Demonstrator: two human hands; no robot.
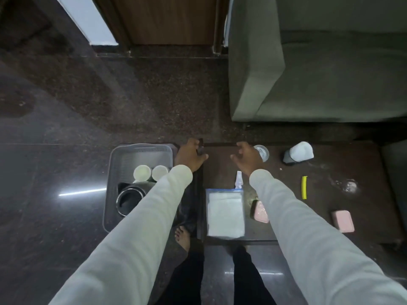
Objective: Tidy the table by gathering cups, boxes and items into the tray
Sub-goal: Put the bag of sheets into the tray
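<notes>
Nearest the viewer, a bare foot [183, 236] and dark trousers are seen on the glossy floor below the near edge of the dark table [326, 212]. On the near part of the table a white folded cloth in a clear bag [225, 211] lies flat, with a pink box [261, 211] just right of it, partly hidden by the right sleeve. A second pink box [343, 221] is set well to the right, near the table's right edge. A yellow strip [304, 187] lies a little farther, between the two boxes and beyond them. A small white sachet [238, 178] is seen just beyond the cloth.

To the left, a grey tray [141, 150] holds a dark kettle [130, 199] at its near end and two white cups [150, 172] side by side just beyond it.

Farther still, the left hand [190, 155] is placed at the table's left far corner, fingers curled over the edge around a small dark thing that cannot be identified. The right hand [247, 156] is held above the table with fingers spread and loosely bent, gripping nothing, close beside a clear glass [262, 152]. A white-capped bottle [297, 153] lies tipped over to the right. A grey sofa [319, 69] stands beyond.
</notes>
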